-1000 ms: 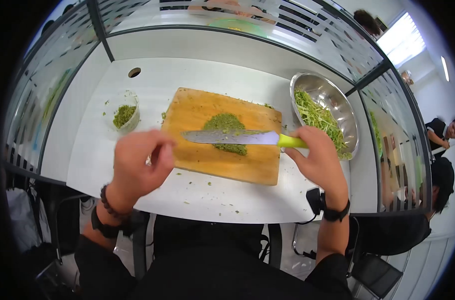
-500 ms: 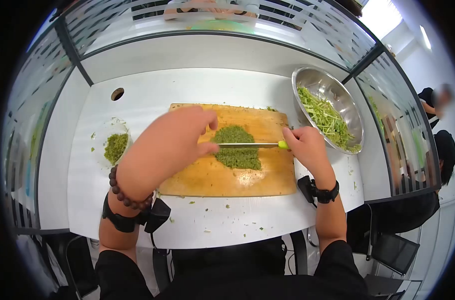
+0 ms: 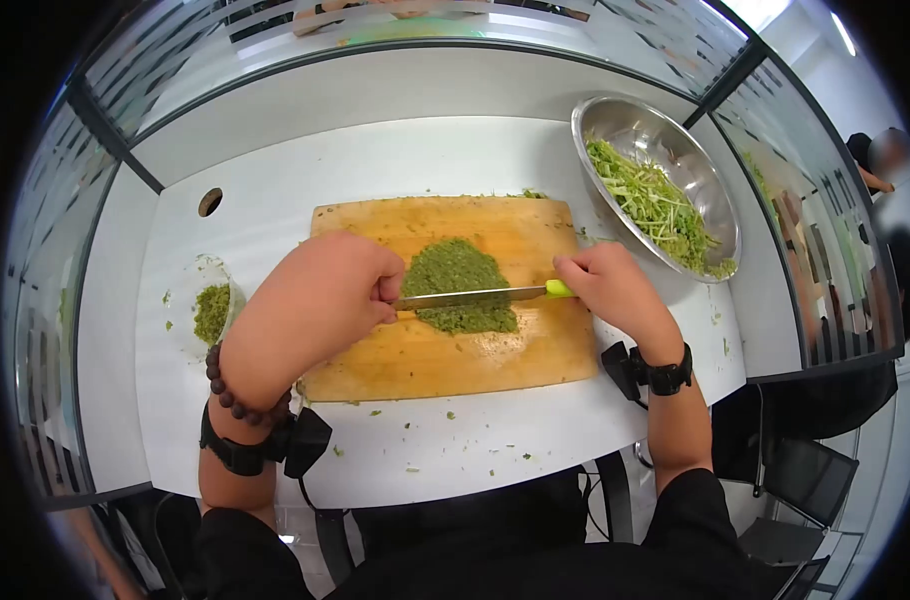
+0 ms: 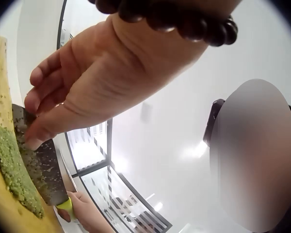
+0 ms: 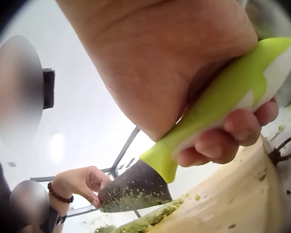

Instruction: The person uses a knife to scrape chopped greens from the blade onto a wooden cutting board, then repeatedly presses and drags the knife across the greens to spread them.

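The right hand (image 3: 615, 295) grips the green and white handle (image 5: 223, 99) of a knife, its fingers curled round it in the right wrist view. The blade (image 3: 475, 297) lies across a flat mound of finely chopped greens (image 3: 457, 275) on the wooden cutting board (image 3: 455, 375). At the blade's far end the left hand (image 3: 315, 300) pinches the tip between thumb and fingers; the left wrist view shows that hand (image 4: 102, 77) with its thumb on the flat of the blade (image 4: 48, 167). Bits of green stick to the blade.
A steel bowl (image 3: 720, 205) of cut green stems stands at the back right. At the left is a clear container (image 3: 237, 300) with chopped greens. Scraps lie along the table's front (image 3: 375, 470). Glass-topped partitions surround the table on three sides.
The left hand has moved from the board's left side to the knife tip and now pinches it. The blade has turned from lying flat to edge down. The head view has shifted.
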A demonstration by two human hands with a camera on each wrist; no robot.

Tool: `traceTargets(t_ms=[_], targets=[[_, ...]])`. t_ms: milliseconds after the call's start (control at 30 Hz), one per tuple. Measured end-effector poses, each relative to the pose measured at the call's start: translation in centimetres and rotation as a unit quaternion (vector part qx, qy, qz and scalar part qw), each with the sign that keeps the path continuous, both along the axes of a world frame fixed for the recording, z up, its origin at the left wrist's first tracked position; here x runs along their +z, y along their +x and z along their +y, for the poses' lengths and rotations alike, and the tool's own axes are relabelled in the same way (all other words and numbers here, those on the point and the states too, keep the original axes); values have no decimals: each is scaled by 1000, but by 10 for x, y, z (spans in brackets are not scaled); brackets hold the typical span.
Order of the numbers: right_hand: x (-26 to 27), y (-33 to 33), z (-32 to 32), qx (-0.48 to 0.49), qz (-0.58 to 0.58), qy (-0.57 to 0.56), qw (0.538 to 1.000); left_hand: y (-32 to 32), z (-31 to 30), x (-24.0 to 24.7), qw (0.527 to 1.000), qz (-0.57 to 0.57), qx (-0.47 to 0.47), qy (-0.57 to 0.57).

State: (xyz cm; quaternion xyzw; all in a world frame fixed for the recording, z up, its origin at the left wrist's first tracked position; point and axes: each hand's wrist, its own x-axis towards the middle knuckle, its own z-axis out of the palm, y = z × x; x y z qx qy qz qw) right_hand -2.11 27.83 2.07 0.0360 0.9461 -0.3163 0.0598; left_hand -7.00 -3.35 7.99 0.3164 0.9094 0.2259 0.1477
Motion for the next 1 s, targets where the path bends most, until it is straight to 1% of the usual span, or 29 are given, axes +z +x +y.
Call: traceTargets(t_ms=[200,367,433,533,633,667,733,833,867,933,1000], targets=[[-1,1,0,10,9,34,999,1,2,-6,1000,26,1,-12],[11,7,-10,5,29,76,997,-3,3,-17,998,57,16,-12],[11,9,-10,13,49,95,994,-6,2,-27,996,87,19,9],[13,12,-11,27,84,134,987,-10,4,-33,995,92,27,3],[15,15,-18,30,119,178,976,-8,8,-31,995,87,33,-32],[15,15,-19,30,130,193,972,-8,7,-33,994,102,27,-20],[10,13,-15,47,107,192,974,-9,4,-40,991,131,15,5],[7,13,-10,57,81,172,980,-7,7,-35,992,119,36,-19],[6,13,-10,59,75,162,982,-7,7,-36,991,133,27,-9],[6,16,-10,58,83,153,983,-6,4,-37,986,163,13,9],[7,15,-14,56,86,157,982,-7,3,-38,988,149,23,11]])
